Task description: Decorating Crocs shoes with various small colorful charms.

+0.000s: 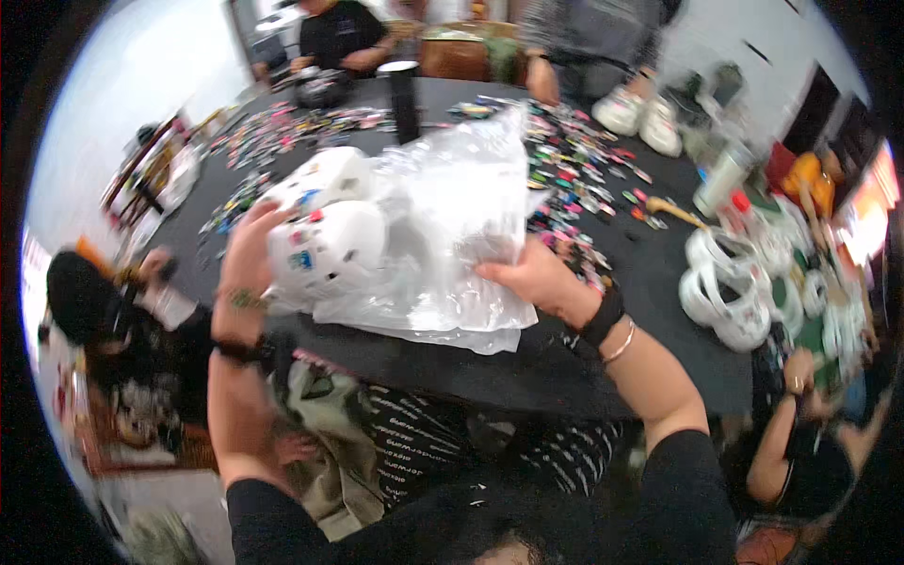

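Note:
A pair of white clogs [336,247] with small coloured charms on them is in my left hand [247,247], whose fingers wrap round their left side. My right hand [544,281] grips the right side of a clear plastic bag [461,212], with the thumb on top. The clogs are against the left end of the bag, and some of its film shows beneath them. Whether they are partly inside it I cannot tell. Both are held above the near part of the black table [650,325].
Many small colourful charms [574,155] are scattered over the far table, with a dark tumbler [403,104] among them. More white clogs [725,287] sit at the right, near a clear bottle [723,179]. Several other people are around the table; one handles white shoes [640,118].

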`<state>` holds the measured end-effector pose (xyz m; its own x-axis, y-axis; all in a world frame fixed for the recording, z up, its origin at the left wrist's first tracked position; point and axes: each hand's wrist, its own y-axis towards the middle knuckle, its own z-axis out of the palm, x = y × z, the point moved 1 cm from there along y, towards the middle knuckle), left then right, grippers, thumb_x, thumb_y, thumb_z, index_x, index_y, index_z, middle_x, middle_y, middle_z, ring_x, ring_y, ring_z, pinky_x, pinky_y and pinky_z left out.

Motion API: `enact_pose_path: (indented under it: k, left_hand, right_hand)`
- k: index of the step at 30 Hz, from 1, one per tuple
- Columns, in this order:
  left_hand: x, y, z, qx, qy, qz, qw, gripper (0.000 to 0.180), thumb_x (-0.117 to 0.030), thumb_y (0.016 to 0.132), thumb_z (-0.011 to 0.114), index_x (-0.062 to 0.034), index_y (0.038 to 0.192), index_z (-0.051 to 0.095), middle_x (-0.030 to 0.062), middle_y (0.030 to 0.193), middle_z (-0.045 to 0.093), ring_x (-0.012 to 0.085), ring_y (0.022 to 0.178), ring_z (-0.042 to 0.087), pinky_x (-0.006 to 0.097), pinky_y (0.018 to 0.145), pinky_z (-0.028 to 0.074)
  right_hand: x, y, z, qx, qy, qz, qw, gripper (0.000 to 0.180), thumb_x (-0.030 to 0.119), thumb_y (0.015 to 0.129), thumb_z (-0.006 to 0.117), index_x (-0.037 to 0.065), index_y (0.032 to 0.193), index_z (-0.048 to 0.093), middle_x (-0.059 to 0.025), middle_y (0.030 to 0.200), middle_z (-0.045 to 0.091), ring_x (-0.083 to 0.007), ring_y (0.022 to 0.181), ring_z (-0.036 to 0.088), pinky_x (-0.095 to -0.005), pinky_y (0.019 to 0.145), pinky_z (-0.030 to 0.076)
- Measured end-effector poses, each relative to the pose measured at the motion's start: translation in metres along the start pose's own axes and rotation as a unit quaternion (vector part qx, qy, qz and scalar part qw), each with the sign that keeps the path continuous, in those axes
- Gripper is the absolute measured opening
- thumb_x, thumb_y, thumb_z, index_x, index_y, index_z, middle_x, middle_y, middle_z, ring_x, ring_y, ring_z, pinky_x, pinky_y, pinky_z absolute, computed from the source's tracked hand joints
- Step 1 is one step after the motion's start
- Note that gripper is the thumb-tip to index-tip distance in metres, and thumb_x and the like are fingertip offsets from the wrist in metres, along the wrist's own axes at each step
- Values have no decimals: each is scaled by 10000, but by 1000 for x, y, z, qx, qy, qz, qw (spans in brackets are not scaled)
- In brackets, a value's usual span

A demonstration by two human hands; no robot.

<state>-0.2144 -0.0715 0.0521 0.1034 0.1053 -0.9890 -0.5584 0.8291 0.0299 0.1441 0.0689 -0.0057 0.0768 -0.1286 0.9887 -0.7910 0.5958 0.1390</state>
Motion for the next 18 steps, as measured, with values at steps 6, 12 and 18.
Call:
enact_pose_path:
  k: [6,12,18]
  left_hand:
    - [-15,-68,3,45,-127,-20,991,387,-91,946,579,9,1306,477,176,1232,579,272,1088,623,399,901,531]
    - [11,-96,64,45,12,46,998,383,-89,968,530,11,1332,462,170,1291,545,229,1185,540,349,1028,426]
    - [36,-102,99,152,-47,-60,985,441,-29,940,510,20,1365,403,177,1305,519,230,1206,520,341,1048,404]
  right_hand:
    - [97,-62,-70,-123,-143,-81,979,403,77,811,684,22,1205,624,-93,1119,694,-165,1010,636,-329,924,494]
    - [155,-156,-160,-344,-345,-169,857,350,129,863,745,38,1190,665,-26,1054,712,-112,956,642,-289,868,512]
    - [190,-257,-244,-528,-349,-227,740,282,67,858,681,35,1138,687,-39,1022,730,-134,878,660,-298,794,527]
